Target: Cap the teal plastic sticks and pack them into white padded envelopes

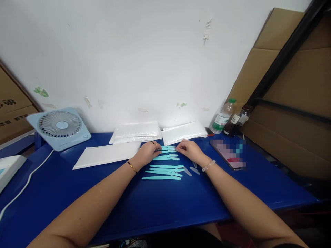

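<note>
Several turquoise eyebrow razors (pixel 161 178) lie in a loose column across the blue table, their handles to the left and heads to the right. At the top of that column, my left hand (pixel 148 153) is closed, its fingertips pinching the handle end of a razor (pixel 168 148). My right hand (pixel 191 150) is closed too, thumb and forefinger at the head end of the razors there; the exact contact is too small to make out. Small translucent blade caps (pixel 194 170) rest below my right hand, next to the lower razors.
White padded packets (pixel 137 131) are stacked against the wall, with another stack (pixel 183 132) beside it and one packet (pixel 103 155) at left. A light-blue fan (pixel 60 127) stands far left. A phone (pixel 227 155), a water bottle (pixel 222 117) and a dark bottle (pixel 236 122) are at right.
</note>
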{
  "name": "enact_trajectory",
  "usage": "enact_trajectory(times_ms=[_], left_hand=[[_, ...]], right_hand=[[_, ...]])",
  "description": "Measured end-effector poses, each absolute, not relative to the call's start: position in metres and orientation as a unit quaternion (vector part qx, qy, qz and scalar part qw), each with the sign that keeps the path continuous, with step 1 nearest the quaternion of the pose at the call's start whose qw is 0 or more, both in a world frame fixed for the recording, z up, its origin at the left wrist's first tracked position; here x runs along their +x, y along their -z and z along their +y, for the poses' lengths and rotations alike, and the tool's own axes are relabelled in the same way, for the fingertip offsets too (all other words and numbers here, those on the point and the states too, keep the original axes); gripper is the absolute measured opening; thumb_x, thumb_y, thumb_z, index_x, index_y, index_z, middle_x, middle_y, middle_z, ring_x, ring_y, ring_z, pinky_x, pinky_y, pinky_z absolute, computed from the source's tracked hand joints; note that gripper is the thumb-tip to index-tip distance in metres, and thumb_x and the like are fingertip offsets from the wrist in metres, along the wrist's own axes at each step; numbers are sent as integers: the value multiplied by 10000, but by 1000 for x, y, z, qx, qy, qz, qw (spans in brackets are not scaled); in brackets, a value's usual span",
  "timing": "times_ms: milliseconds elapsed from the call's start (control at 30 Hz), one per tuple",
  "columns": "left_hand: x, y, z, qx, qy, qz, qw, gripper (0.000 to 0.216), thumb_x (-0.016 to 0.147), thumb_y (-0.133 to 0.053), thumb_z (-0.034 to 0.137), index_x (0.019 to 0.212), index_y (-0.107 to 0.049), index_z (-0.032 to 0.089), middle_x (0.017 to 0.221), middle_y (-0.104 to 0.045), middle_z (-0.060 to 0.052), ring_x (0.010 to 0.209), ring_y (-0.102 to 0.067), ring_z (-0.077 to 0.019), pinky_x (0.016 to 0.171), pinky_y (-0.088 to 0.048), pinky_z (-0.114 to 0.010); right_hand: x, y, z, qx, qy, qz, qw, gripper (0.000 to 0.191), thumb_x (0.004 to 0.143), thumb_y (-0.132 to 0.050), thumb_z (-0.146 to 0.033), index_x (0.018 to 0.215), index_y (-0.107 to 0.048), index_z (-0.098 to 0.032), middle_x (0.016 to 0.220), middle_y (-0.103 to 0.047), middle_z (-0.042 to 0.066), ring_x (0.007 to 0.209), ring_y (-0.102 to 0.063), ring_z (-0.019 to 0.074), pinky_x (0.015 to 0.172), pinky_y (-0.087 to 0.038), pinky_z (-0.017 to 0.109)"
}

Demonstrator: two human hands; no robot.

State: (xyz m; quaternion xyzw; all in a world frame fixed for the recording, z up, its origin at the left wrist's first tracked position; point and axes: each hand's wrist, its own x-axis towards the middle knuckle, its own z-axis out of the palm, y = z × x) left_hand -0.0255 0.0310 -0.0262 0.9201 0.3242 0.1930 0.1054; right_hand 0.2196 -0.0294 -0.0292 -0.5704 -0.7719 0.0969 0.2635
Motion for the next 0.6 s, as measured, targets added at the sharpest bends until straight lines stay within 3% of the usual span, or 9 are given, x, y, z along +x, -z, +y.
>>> enact_trajectory(times_ms=[100, 433, 600], left_hand=[[-30, 25, 34, 913, -214, 334, 96, 168, 839, -554, 251, 920, -690, 194, 949, -668, -41, 912, -592, -188, 803, -466, -288], [-23, 33, 43, 906, -182, 351, 154, 162, 813, -556, 223, 799, -715, 198, 796, -694, -6, 721, -602, -142, 691, -443, -244], [-28, 29, 39, 904, -217, 345, 127, 175, 837, -539, 255, 886, -694, 190, 886, -672, -37, 834, -597, -174, 754, -467, -273]], right_hand=[[223, 30, -28, -580, -72, -771, 253, 112, 827, -599, -208, 809, -709, -200, 848, -646, 24, 709, -580, 131, 660, -425, 250], [215, 36, -20, -570, -80, -776, 257, 111, 807, -593, -141, 751, -683, -174, 807, -628, 27, 689, -558, 124, 654, -413, 240], [220, 36, -20, -572, -64, -775, 259, 119, 841, -579, -199, 826, -697, -188, 850, -632, 28, 728, -566, 131, 679, -414, 244]])
